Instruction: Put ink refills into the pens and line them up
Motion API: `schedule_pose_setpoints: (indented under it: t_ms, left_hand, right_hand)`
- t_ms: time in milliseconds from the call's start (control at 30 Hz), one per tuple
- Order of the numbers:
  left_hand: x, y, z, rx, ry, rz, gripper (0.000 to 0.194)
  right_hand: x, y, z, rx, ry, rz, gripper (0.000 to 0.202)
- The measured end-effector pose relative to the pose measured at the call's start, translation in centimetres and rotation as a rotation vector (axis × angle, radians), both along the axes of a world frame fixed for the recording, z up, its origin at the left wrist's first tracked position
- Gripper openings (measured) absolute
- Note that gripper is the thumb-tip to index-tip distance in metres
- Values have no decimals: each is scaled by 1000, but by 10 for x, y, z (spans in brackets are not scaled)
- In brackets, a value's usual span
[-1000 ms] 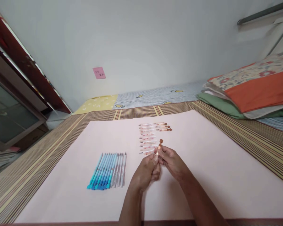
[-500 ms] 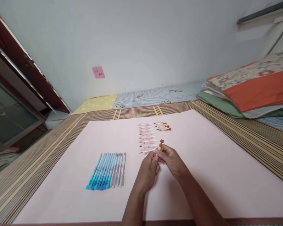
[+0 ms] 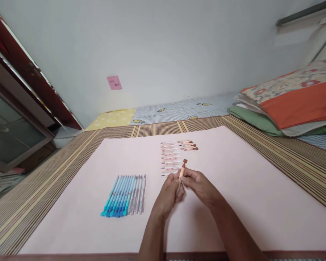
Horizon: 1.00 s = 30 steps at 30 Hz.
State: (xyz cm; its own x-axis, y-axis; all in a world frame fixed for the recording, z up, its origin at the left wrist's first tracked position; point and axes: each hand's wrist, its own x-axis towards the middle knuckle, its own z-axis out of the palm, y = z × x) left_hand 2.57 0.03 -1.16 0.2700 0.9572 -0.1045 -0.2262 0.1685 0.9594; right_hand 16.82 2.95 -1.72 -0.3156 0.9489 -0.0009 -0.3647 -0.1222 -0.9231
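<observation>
A pen with a brown cap-like end and a peach barrel (image 3: pixel 183 169) stands tilted upward between my two hands. My left hand (image 3: pixel 170 192) is closed round its lower part, and my right hand (image 3: pixel 197 183) pinches the barrel from the right. The pen's lower end is hidden by my fingers. Just beyond my hands lies a column of thin refills and clear pinkish pieces (image 3: pixel 170 158). Several brown-ended pens (image 3: pixel 190 145) lie at the top right of that column. To the left, blue pens (image 3: pixel 119 195) and clear-barrelled pens (image 3: pixel 137 195) lie side by side.
Everything lies on a pale pink sheet (image 3: pixel 78 217) over a striped mat (image 3: pixel 43 188). Folded bedding with an orange and floral cover (image 3: pixel 301 101) is at the right. A pink note (image 3: pixel 114 82) is on the wall behind.
The pen has turned more upright and shows more of its peach barrel. My right fingers have shifted lower along it. The whole view has moved slightly.
</observation>
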Motion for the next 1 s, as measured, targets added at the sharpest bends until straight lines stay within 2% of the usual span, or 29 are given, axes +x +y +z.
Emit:
schedule_pose_setpoints:
  t_ms: [67,133,233,333,500,733,1000]
  left_hand:
    - [0,-1,-1,12,85,52,13]
    - [-1,-3,-1,71,159,73,14]
    - [-2,-3,-1,167,236,79,20]
    - [0,-1,-5,191,271,93,22]
    - [3,3,-11,187,240,105,27]
    - [5,2,-5,137,134,70,31]
    - [6,5,-12,125,57,107,30]
  right_hand:
    - [-3,0,4,52,-52,-6,30]
    - [-6,1,3,77,-92,-14,34]
    - [-11,5,-6,42,-127,-80,40]
    - [-15,8,-17,7,-123,-138,44]
    - [-17,6,-19,-41,59,-35,46]
    - [-8,4,-11,2,28,65,38]
    - [-10,10,-21,45,-32,-37,44]
